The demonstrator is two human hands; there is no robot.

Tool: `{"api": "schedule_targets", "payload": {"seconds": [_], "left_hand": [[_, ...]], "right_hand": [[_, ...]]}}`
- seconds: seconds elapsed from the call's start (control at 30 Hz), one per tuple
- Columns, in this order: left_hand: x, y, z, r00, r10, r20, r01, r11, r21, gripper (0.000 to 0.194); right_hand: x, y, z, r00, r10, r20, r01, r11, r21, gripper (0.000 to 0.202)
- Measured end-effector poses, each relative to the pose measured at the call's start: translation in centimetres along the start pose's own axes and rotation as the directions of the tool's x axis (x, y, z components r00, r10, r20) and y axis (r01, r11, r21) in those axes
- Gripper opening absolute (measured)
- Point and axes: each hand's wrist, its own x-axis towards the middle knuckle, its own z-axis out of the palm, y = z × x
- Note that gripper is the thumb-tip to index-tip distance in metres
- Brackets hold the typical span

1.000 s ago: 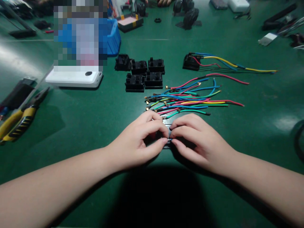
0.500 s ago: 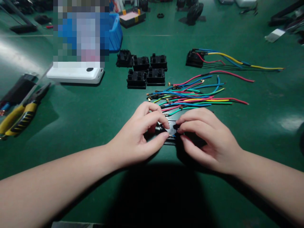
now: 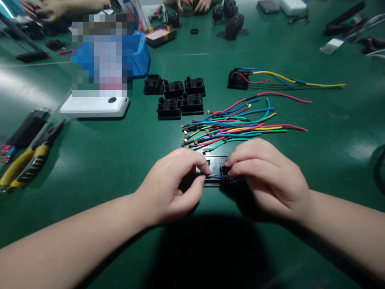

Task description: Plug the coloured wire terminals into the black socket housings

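Note:
A black plastic housing (image 3: 215, 163) lies flat on the table between my two hands, its inner side facing up. My left hand (image 3: 174, 186) is closed in a pinch at the metal-tipped end of a blue wire (image 3: 219, 177), which lies across the housing. The fingers of my right hand (image 3: 267, 176) are bent and closed on the right part of the housing, beside a raised black piece. Its thumb is mostly hidden. The blue wire runs on beneath the right fingers. Just beyond the hands lie several loose coloured wires (image 3: 234, 124) with brass-coloured terminals.
Several black housings (image 3: 192, 103) stand in a group further back. A wired housing (image 3: 237, 79) lies right of them. On the left are a white power bank (image 3: 93, 106), yellow-black pliers (image 3: 36, 158) and a blue bin (image 3: 140, 56). Another person's hands (image 3: 192, 5) show at the far edge.
The view has tilted up, so the table things sit lower and slightly left. My left fingers have drawn closer together, my right thumb has tucked out of sight, and more of the housing shows.

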Motion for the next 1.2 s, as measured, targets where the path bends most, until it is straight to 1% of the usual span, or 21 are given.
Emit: {"api": "schedule_targets", "payload": {"seconds": [0.17,0.33,0.4,0.53,0.63,0.7,0.83,0.9,1.0,1.07,1.13,1.2], "left_hand": [[0.0,0.0,-0.1,0.998,0.038,-0.055,-0.037,0.999,0.012,0.017],[0.0,-0.2,-0.1,0.995,0.094,-0.046,-0.094,0.996,0.004,0.02],[0.1,-0.3,-0.2,0.995,0.096,-0.017,-0.095,0.994,0.044,0.02],[0.4,-0.2,-0.5,0.992,0.091,0.09,-0.106,0.978,0.181,0.017],[0.6,0.1,-0.7,0.992,0.061,0.109,-0.083,0.975,0.207,0.017],[0.7,0.2,-0.7,0.995,0.033,0.097,-0.051,0.982,0.184,0.017],[0.8,0.0,-0.6,0.996,0.018,0.093,-0.03,0.992,0.121,0.019],[0.7,-0.4,-0.5,0.994,0.049,0.096,-0.059,0.993,0.098,0.02],[0.7,-1.1,-0.4,0.979,0.169,0.118,-0.174,0.984,0.035,0.023],[0.7,-1.4,-0.4,0.968,0.223,0.118,-0.22,0.975,-0.038,0.025],[0.7,-1.5,-0.4,0.969,0.23,0.094,-0.22,0.97,-0.102,0.029],[0.7,-1.5,-0.4,0.978,0.202,0.058,-0.194,0.972,-0.13,0.03]], "right_hand": [[0.0,0.0,0.2,0.999,-0.039,0.023,0.04,0.998,-0.043,0.023],[-0.3,0.2,0.5,0.997,-0.017,0.073,0.021,0.998,-0.064,0.019],[-0.4,0.2,0.6,0.996,-0.008,0.088,0.013,0.998,-0.059,0.019],[-0.4,0.4,0.6,0.995,-0.007,0.098,0.013,0.998,-0.066,0.02],[-0.2,0.4,0.5,0.995,-0.006,0.098,0.011,0.999,-0.052,0.02],[-0.1,0.3,0.4,0.994,-0.002,0.109,0.007,0.999,-0.039,0.02],[0.0,0.3,0.4,0.991,0.016,0.135,-0.013,1.0,-0.029,0.02],[-0.2,0.4,0.5,0.991,0.015,0.136,-0.013,1.0,-0.013,0.019],[-0.6,0.7,0.8,0.994,0.015,0.109,-0.018,0.999,0.032,0.018],[-0.8,0.9,0.9,0.994,0.023,0.105,-0.029,0.998,0.05,0.019],[-0.8,1.1,0.9,0.991,0.01,0.131,-0.018,0.998,0.063,0.017],[-0.8,1.2,0.7,0.987,-0.002,0.16,-0.012,0.996,0.086,0.014]]}}
